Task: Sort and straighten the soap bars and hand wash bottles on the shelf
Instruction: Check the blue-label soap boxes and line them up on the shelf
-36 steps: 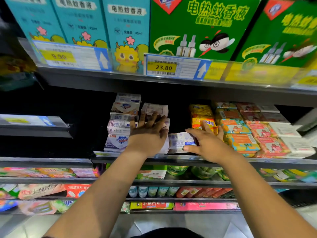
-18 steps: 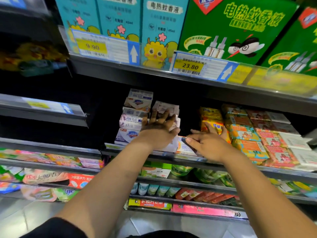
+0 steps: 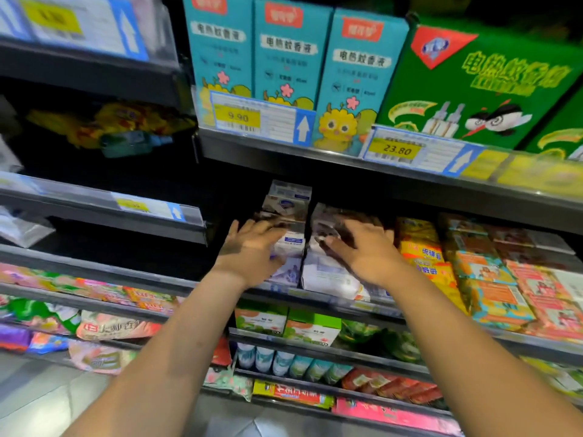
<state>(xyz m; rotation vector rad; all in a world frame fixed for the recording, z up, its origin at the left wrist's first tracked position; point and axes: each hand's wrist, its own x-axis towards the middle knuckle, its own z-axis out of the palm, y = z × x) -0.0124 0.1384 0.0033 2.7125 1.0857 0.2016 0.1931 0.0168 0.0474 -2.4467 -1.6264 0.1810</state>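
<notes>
Now we press our left hand [image 3: 252, 250] and right hand [image 3: 366, 250], fingers spread flat and gripping nothing, against two side-by-side stacks of white cardboard soap-bar boxes [image 3: 288, 216] on the grey metal shelf [image 3: 315, 299], squaring them; next they probably need nudging flush.

Two hands [image 3: 252, 250], three blue boxes [image 3: 290, 55], two yellow price tags [image 3: 237, 116].

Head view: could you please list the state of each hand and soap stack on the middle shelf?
Left hand: open, flat against the left soap stack.
Right hand: open, resting on the right soap stack.
Left soap stack: upright, tall.
Right soap stack: lower, beside the left one.
</notes>
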